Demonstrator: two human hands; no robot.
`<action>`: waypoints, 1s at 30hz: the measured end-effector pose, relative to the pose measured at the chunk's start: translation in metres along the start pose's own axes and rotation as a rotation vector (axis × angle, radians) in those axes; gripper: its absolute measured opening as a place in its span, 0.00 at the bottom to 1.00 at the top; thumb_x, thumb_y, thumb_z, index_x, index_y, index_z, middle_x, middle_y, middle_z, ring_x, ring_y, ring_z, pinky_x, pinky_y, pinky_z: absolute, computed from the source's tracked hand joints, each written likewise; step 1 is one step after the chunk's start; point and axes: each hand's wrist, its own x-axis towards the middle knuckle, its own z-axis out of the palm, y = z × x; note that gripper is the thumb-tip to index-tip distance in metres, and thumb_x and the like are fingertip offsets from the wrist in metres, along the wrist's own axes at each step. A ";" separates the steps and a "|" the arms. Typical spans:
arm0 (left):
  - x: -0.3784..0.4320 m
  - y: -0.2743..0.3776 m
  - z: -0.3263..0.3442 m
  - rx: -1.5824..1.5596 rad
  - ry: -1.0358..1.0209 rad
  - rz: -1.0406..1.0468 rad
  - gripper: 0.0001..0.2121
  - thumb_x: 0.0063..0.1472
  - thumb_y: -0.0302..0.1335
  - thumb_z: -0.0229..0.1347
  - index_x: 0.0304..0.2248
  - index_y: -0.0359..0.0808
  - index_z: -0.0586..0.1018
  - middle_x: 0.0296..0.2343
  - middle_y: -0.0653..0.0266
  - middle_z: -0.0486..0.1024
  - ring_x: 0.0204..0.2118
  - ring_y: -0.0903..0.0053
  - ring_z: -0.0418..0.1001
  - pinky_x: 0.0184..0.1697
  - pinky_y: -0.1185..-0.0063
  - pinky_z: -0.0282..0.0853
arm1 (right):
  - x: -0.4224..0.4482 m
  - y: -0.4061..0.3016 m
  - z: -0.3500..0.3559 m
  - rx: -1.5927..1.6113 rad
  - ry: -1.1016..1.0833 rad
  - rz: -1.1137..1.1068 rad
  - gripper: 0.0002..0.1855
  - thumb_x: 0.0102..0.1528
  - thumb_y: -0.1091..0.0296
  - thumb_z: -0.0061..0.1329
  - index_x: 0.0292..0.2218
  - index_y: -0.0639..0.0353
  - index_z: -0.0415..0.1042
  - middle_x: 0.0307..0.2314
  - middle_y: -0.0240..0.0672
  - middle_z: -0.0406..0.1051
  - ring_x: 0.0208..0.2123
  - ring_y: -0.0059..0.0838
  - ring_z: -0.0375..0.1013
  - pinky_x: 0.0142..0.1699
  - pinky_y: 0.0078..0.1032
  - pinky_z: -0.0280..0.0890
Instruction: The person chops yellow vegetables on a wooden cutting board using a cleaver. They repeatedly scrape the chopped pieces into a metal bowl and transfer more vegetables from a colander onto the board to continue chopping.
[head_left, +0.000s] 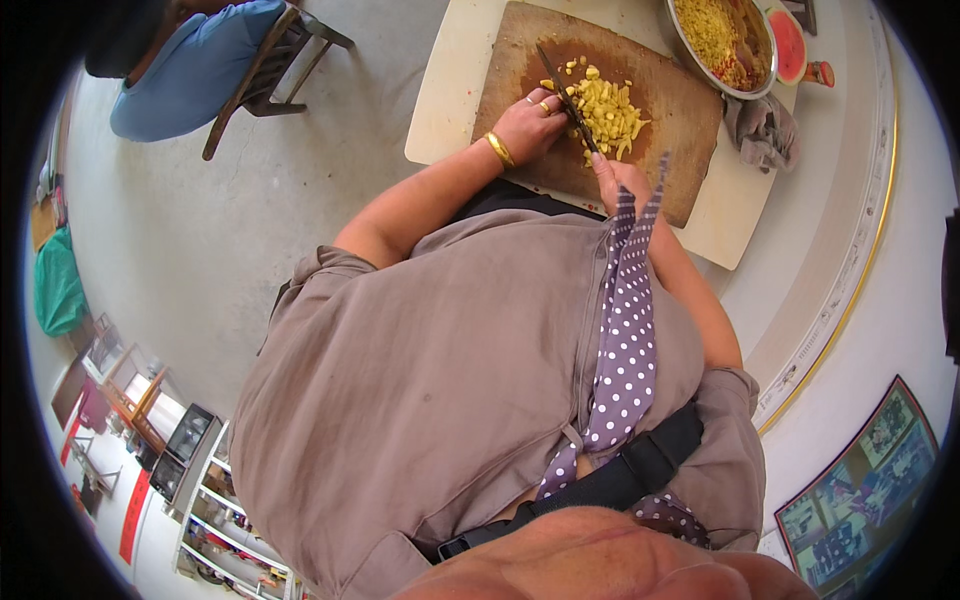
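Observation:
My right hand (624, 178) grips the handle of a kitchen knife (564, 94), whose dark blade slants up and to the left. Close against the blade's left side are the bent fingers of my left hand (531, 126), with rings and a gold bracelet. Whether those fingertips pinch anything is hidden. Chopped yellow pieces (611, 116), possibly ginger, lie heaped mostly to the right of the blade. Beneath them is a worn wooden cutting board (675, 142) with a damp, dark patch in its middle.
The board rests on a pale table (450, 97). At its far right stand a metal bowl (771, 71) of chopped yellow food, a cut watermelon (791, 49), a small jar (821, 73) and a crumpled grey cloth (761, 131). A person in blue (195, 75) sits on a wooden chair (251, 75) at left.

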 end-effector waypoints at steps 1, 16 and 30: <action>0.000 0.001 0.000 -0.008 0.002 -0.003 0.06 0.51 0.27 0.55 0.31 0.38 0.79 0.34 0.62 0.73 0.41 0.63 0.70 0.45 0.74 0.70 | 0.000 0.002 0.001 0.044 -0.003 0.009 0.31 0.66 0.47 0.35 0.26 0.67 0.74 0.22 0.57 0.71 0.28 0.57 0.73 0.36 0.45 0.64; 0.002 0.003 -0.001 -0.044 0.045 -0.031 0.04 0.48 0.25 0.58 0.26 0.39 0.77 0.33 0.63 0.72 0.40 0.65 0.70 0.43 0.73 0.70 | 0.035 0.013 0.049 -0.061 0.235 -0.104 0.29 0.65 0.47 0.38 0.26 0.66 0.73 0.18 0.51 0.71 0.23 0.53 0.73 0.30 0.43 0.65; 0.000 0.008 -0.001 -0.075 0.042 -0.073 0.05 0.52 0.24 0.59 0.31 0.37 0.79 0.33 0.61 0.73 0.40 0.63 0.71 0.43 0.73 0.70 | 0.023 0.018 0.029 0.006 0.071 0.017 0.32 0.65 0.44 0.34 0.31 0.67 0.76 0.28 0.60 0.73 0.34 0.60 0.74 0.40 0.44 0.68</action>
